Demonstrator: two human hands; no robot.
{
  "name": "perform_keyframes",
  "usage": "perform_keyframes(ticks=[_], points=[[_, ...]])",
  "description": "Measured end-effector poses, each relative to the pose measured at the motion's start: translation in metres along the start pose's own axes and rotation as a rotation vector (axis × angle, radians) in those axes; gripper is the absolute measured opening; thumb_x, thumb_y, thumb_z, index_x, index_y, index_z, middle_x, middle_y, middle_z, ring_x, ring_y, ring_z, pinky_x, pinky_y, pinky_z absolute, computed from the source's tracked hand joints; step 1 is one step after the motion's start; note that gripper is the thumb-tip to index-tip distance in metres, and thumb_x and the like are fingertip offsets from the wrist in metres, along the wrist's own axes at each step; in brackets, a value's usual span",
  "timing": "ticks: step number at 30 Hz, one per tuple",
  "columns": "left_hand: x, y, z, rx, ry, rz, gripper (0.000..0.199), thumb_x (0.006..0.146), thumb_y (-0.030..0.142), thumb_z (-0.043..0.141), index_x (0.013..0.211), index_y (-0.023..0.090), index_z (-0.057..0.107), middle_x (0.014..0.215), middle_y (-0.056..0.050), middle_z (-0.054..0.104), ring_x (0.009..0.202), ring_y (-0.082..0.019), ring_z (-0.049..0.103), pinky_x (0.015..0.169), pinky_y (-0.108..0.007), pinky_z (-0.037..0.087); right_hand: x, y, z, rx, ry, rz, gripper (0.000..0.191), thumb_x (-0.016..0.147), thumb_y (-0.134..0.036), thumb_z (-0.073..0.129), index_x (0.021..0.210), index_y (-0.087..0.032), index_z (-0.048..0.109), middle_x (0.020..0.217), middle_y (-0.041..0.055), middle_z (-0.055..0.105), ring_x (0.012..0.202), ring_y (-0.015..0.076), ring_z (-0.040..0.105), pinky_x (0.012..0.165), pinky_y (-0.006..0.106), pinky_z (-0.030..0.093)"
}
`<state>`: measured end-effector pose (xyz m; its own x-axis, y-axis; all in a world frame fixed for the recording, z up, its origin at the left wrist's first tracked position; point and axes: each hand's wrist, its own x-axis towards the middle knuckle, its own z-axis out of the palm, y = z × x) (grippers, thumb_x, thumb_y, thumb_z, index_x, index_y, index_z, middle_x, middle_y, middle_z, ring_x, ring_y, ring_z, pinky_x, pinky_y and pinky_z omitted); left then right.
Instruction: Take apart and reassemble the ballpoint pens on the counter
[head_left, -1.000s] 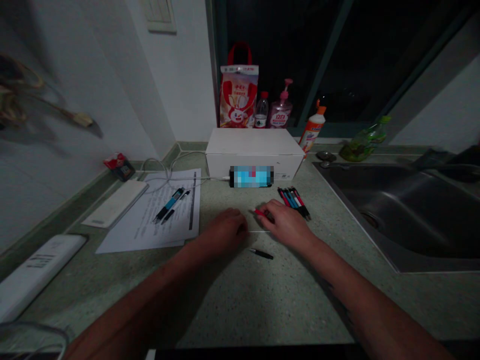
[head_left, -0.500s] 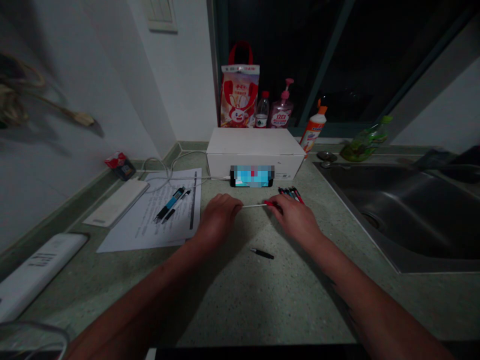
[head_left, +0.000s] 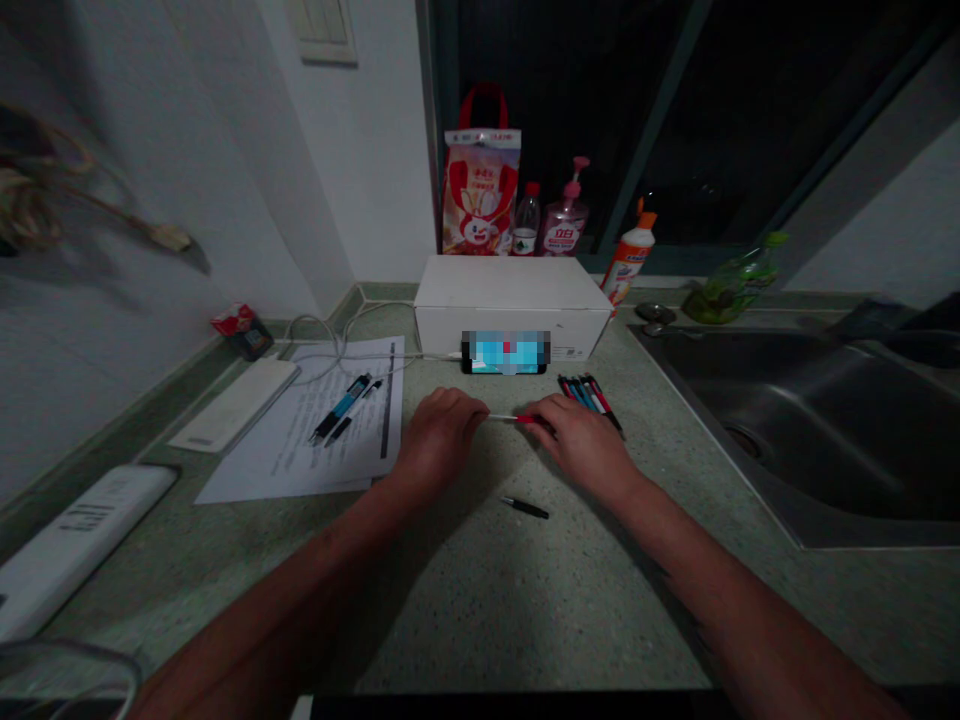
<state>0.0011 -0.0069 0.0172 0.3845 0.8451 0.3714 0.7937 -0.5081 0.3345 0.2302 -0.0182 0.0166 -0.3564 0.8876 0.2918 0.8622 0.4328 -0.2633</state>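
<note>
Two big surfaces are framing my work: the speckled green countertop point(head_left: 465, 610) stretching under my arms and the steel sink point(head_left: 825, 430) sitting past my right fingers. Well beyond my fingertips, a white cardboard box point(head_left: 510, 290) is standing against the wall, with a phone point(head_left: 504, 352) leaning on its front, its screen blurred. Past my left fingers, printed paper sheets point(head_left: 300, 450) are lying flat, carrying a blue pen point(head_left: 341, 408). My left hand point(head_left: 439, 435) and right hand point(head_left: 581, 450) are resting over the counter, facing each other with a small gap between them. A thin pen refill point(head_left: 514, 418), white with a red end, is bridging that gap. My right fingers point(head_left: 553, 412) are pinching it near the red end, and my left fingertips point(head_left: 480, 408) are pressed together at its white tip, though I cannot tell whether they are touching it or just beside it. Compared with a moment ago, my right hand is sitting lower, so the bundle of pens point(head_left: 589, 400) is showing fully just above my right fingers. A short black pen piece point(head_left: 525, 508) is lying below my fingers, unmoved.
</note>
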Motion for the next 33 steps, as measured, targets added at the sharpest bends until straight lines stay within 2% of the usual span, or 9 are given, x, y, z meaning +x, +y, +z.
perform_keyframes(ticks=[4,8,10,14,17,22,26,29,33], points=[[-0.004,0.000,0.006,-0.041,-0.016,0.086,0.016,0.102,0.020,0.057,0.104,0.019,0.073,0.098,-0.007,0.074,0.096,-0.024,0.065,0.090,-0.039,0.049,-0.001,-0.007,0.004,-0.001,-0.047,-0.065,0.013,0.103,-0.028,0.059,0.106,-0.022,0.071,0.103,0.0070,0.075,0.097,0.0241,0.069,0.076,0.033,0.047],[-0.009,0.002,0.004,-0.029,0.236,0.089,0.032,0.100,0.028,0.064,0.130,0.017,0.064,0.128,-0.014,0.070,0.120,-0.030,0.060,0.103,-0.046,0.046,-0.001,-0.005,0.006,-0.011,0.016,0.006,0.019,0.104,-0.028,0.054,0.111,-0.020,0.070,0.107,0.0099,0.076,0.101,0.0267,0.070,0.080,0.036,0.049],[-0.011,0.006,0.000,-0.036,0.259,0.107,0.034,0.100,0.032,0.065,0.131,0.019,0.063,0.130,-0.014,0.069,0.123,-0.031,0.059,0.106,-0.047,0.043,0.000,-0.002,0.005,-0.012,0.077,0.058,0.024,0.104,-0.027,0.052,0.119,-0.021,0.069,0.113,0.0111,0.077,0.103,0.0272,0.070,0.081,0.036,0.050],[-0.014,0.017,-0.004,-0.163,-0.113,0.303,0.019,0.096,0.038,0.071,0.108,0.022,0.072,0.107,-0.007,0.073,0.105,-0.025,0.065,0.097,-0.041,0.046,0.001,0.000,0.002,-0.041,0.124,0.156,0.035,0.104,-0.027,0.048,0.134,-0.020,0.065,0.113,0.0123,0.078,0.096,0.0273,0.072,0.076,0.035,0.050],[-0.014,0.024,-0.003,-0.193,-0.362,0.416,0.022,0.090,0.041,0.079,0.094,0.020,0.073,0.098,-0.005,0.072,0.095,-0.023,0.065,0.091,-0.038,0.047,0.002,-0.001,0.001,-0.062,0.115,0.212,0.037,0.104,-0.028,0.047,0.135,-0.019,0.065,0.105,0.0119,0.079,0.087,0.0277,0.073,0.071,0.035,0.049],[-0.012,0.028,-0.002,-0.143,-0.470,0.446,0.007,0.090,0.024,0.074,0.087,0.019,0.072,0.095,-0.004,0.070,0.093,-0.022,0.063,0.089,-0.037,0.047,0.002,0.002,0.004,-0.020,0.145,0.139,0.036,0.104,-0.025,0.046,0.132,-0.019,0.067,0.112,0.0119,0.079,0.093,0.0273,0.074,0.076,0.035,0.053],[-0.013,0.028,0.000,-0.173,-0.494,0.454,0.009,0.088,0.026,0.073,0.092,0.018,0.071,0.099,-0.005,0.070,0.095,-0.024,0.063,0.090,-0.040,0.049,0.000,0.004,0.006,-0.001,0.182,0.098,0.036,0.104,-0.024,0.046,0.133,-0.019,0.067,0.120,0.0122,0.078,0.096,0.0276,0.075,0.077,0.036,0.056],[-0.014,0.026,0.003,-0.168,-0.449,0.422,0.005,0.090,0.023,0.069,0.091,0.018,0.070,0.096,-0.006,0.070,0.094,-0.024,0.064,0.089,-0.041,0.051,-0.001,0.004,0.007,-0.004,0.178,0.105,0.036,0.105,-0.024,0.047,0.135,-0.020,0.066,0.120,0.0113,0.078,0.096,0.0282,0.076,0.076,0.037,0.056],[-0.012,0.016,0.008,-0.221,-0.165,0.138,0.007,0.096,0.020,0.061,0.098,0.019,0.067,0.096,-0.007,0.072,0.092,-0.025,0.066,0.086,-0.041,0.053,-0.001,0.005,0.007,0.005,0.169,0.063,0.036,0.105,-0.021,0.047,0.134,-0.023,0.067,0.122,0.0103,0.077,0.098,0.0276,0.075,0.079,0.038,0.057]])
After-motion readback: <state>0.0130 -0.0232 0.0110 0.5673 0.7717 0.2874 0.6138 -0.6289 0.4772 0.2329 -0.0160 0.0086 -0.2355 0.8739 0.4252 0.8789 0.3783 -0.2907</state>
